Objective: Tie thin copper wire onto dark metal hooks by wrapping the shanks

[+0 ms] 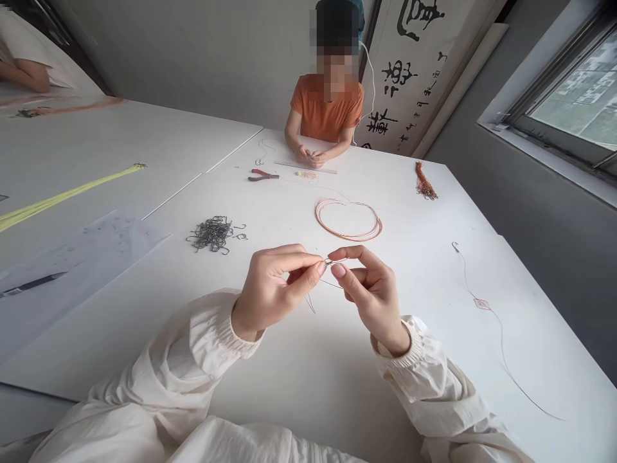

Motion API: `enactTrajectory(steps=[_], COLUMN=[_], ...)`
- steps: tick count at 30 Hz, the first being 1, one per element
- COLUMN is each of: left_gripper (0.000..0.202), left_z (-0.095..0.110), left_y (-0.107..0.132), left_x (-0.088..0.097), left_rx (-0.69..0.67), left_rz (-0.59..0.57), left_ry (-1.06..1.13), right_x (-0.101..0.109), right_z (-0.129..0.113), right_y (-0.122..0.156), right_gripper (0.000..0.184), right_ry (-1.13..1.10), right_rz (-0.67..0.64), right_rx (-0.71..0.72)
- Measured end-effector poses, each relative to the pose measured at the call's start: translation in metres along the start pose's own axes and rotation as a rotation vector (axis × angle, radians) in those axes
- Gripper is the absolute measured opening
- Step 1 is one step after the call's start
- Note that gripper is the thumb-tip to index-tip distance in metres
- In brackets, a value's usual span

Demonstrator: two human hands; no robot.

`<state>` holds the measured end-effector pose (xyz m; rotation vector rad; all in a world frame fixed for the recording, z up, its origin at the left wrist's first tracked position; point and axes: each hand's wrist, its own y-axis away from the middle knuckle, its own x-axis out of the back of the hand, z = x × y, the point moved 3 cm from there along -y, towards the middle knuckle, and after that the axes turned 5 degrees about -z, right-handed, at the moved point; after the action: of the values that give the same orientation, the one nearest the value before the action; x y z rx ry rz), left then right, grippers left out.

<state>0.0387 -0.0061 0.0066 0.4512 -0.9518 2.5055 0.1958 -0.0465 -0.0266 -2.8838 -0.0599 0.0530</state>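
Observation:
My left hand (279,283) is closed in a pinch on a small fish hook, mostly hidden by the thumb and forefinger. Thin fishing line (332,283) runs from it, with a loose end hanging below the fingers. Close on the right, my right hand (369,286) curls its forefinger and thumb around the line beside the hook; the fingertips of both hands nearly meet. A pile of dark fish hooks (212,234) lies to the left beyond my left hand. Past my hands rests a coil of orange line (318,222).
A hook tied to a line with a small red tag (481,303) lies at right. Further back are red-handled pliers (263,175), a ruler (306,167) and an orange bundle (425,181). A person (328,109) sits opposite. Yellow strands (72,196) and a plastic sheet (96,270) lie left.

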Motion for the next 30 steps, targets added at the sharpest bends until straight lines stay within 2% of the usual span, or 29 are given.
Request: enactTrajectory(steps=[4, 9, 15, 17, 24, 30], left_gripper=[0.014, 0.014, 0.017, 0.017, 0.019, 0.018], left_z=[-0.001, 0.000, 0.004, 0.004, 0.010, 0.007], left_y=[0.001, 0.000, -0.005, -0.005, -0.003, -0.003], left_x=[-0.002, -0.002, 0.001, 0.002, 0.003, 0.003], left_rx=[0.007, 0.048, 0.156, 0.178, 0.066, 0.081], left_rz=[-0.032, -0.072, -0.236, -0.256, -0.149, -0.088], left_ry=[-0.007, 0.047, 0.168, 0.164, 0.056, 0.074], right_x=[0.001, 0.005, 0.010, 0.011, 0.015, 0.009], right_z=[-0.001, -0.003, -0.002, -0.002, 0.002, 0.013], right_y=[0.000, -0.001, -0.002, -0.001, -0.007, -0.015], right_gripper=[0.018, 0.014, 0.013, 0.012, 0.014, 0.021], right_ry=[0.048, 0.061, 0.056, 0.064, 0.006, -0.059], right_rz=[0.038, -0.012, -0.068, -0.077, -0.106, -0.084], right_rx=[0.019, 0.062, 0.078, 0.085, 0.056, 0.032])
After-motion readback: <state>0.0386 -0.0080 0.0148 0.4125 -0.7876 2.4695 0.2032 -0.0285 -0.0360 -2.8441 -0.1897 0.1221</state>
